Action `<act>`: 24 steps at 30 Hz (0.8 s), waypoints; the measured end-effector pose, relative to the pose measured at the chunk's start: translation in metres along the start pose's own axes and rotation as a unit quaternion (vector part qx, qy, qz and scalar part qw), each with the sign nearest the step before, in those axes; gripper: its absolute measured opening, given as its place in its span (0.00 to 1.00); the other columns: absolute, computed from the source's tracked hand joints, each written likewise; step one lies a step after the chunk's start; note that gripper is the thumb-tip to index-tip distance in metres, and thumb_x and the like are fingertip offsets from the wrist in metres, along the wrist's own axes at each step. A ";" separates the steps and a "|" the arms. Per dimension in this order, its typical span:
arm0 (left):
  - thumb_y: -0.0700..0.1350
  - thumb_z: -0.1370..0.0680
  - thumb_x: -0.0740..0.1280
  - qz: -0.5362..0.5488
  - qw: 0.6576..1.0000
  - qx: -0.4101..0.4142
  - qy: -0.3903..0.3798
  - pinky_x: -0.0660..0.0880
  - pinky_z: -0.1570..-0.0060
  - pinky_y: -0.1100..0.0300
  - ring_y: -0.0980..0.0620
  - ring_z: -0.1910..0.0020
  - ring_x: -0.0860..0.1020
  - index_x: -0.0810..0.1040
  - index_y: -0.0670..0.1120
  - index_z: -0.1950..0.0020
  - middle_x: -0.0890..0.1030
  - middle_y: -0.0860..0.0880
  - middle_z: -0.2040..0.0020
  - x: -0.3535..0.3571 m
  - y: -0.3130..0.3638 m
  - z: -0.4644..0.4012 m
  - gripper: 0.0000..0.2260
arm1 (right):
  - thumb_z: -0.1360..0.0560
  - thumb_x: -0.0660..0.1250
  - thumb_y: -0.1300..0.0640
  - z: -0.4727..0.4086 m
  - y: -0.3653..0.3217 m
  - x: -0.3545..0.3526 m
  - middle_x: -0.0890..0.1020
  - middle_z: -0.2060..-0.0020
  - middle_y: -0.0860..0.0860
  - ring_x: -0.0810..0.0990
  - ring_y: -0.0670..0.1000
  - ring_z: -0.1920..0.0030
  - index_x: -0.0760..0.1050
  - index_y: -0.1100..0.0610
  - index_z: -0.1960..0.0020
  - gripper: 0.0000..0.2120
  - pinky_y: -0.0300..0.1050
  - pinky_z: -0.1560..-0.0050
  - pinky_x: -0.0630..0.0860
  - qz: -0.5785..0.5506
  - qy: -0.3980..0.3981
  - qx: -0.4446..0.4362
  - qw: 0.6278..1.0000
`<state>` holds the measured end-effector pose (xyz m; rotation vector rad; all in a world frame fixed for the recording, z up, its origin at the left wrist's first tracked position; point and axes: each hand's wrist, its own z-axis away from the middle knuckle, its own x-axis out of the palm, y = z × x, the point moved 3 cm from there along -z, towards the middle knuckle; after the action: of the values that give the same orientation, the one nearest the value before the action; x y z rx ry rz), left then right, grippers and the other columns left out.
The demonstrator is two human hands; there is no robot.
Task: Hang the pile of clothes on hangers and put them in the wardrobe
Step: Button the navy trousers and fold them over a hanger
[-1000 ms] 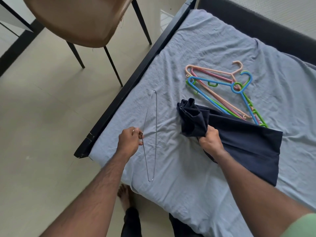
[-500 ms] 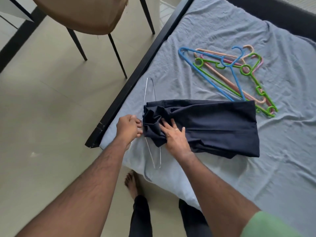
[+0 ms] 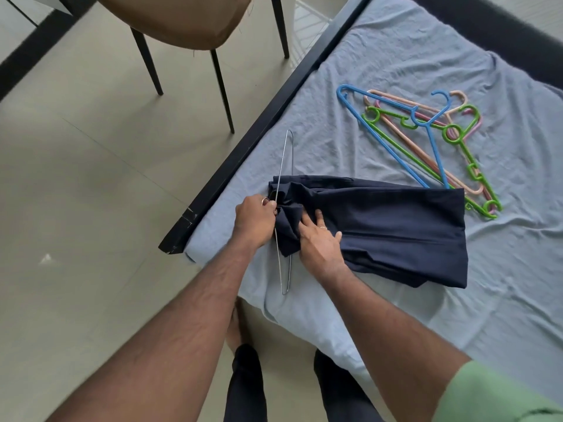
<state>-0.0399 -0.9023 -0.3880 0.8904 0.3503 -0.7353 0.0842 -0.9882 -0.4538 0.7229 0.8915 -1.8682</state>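
Folded navy trousers (image 3: 396, 226) lie across the blue-grey bed sheet (image 3: 380, 71) near the bed's corner. Their bunched end sits on a thin metal wire hanger (image 3: 285, 166) that lies lengthwise along the bed edge. My left hand (image 3: 254, 220) grips the wire hanger at its middle, by the hook. My right hand (image 3: 320, 242) rests with spread fingers on the bunched cloth, pressing it toward the hanger. A heap of plastic hangers (image 3: 426, 138), blue, green and pink, lies farther back on the sheet.
The black bed frame (image 3: 243, 153) runs diagonally along the left of the mattress. A brown chair (image 3: 182, 22) with black legs stands on the tiled floor at upper left. My legs and a bare foot (image 3: 236, 324) show below, by the bed corner.
My right hand has brought the trousers leftward from the middle of the bed onto the wire hanger and now lies flat on them. The left hand keeps its hold on the hanger.
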 end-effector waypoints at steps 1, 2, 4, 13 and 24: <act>0.45 0.17 0.62 -0.009 1.000 0.001 0.005 0.69 0.59 0.56 0.43 0.54 0.78 0.78 0.42 0.56 0.80 0.44 0.56 0.000 -0.002 0.002 0.12 | 0.22 0.58 0.68 0.001 0.000 -0.004 0.55 0.20 0.41 0.52 0.57 0.19 0.58 0.44 0.22 0.33 0.81 0.35 0.62 -0.031 0.016 0.006 0.999; 0.45 0.16 0.61 -0.017 1.000 0.004 0.011 0.69 0.59 0.55 0.43 0.56 0.77 0.76 0.43 0.58 0.80 0.43 0.57 -0.001 -0.003 0.005 0.12 | 0.23 0.58 0.68 0.002 0.002 -0.008 0.59 0.21 0.42 0.56 0.57 0.20 0.57 0.43 0.22 0.35 0.78 0.35 0.65 -0.063 0.037 0.017 0.997; 0.47 0.16 0.59 -0.060 0.998 0.016 0.027 0.69 0.58 0.53 0.42 0.56 0.76 0.72 0.44 0.60 0.79 0.42 0.55 0.000 -0.006 0.007 0.14 | 0.25 0.59 0.68 0.004 0.001 -0.016 0.64 0.23 0.45 0.62 0.57 0.23 0.57 0.42 0.22 0.36 0.71 0.35 0.70 -0.112 0.078 0.047 0.990; 0.49 0.16 0.60 -0.126 0.987 0.079 -0.061 0.82 0.55 0.48 0.46 0.64 0.84 0.78 0.45 0.61 0.83 0.44 0.64 0.002 0.016 0.005 0.17 | 0.23 0.58 0.57 0.007 -0.022 0.030 0.53 0.20 0.47 0.34 0.53 0.19 0.71 0.50 0.27 0.24 0.84 0.34 0.42 0.128 0.022 -0.038 0.991; 0.51 0.16 0.57 -0.202 0.976 0.070 -0.049 0.69 0.58 0.52 0.45 0.56 0.76 0.71 0.49 0.59 0.78 0.46 0.55 -0.004 0.015 0.005 0.14 | 0.33 0.67 0.47 0.002 -0.013 0.002 0.62 0.23 0.45 0.48 0.45 0.20 0.73 0.53 0.30 0.31 0.83 0.33 0.55 0.012 0.028 -0.031 0.999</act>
<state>-0.0318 -0.8983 -0.3740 0.9224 0.4004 -1.1875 0.0712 -0.9863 -0.4509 0.7481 0.9678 -1.7992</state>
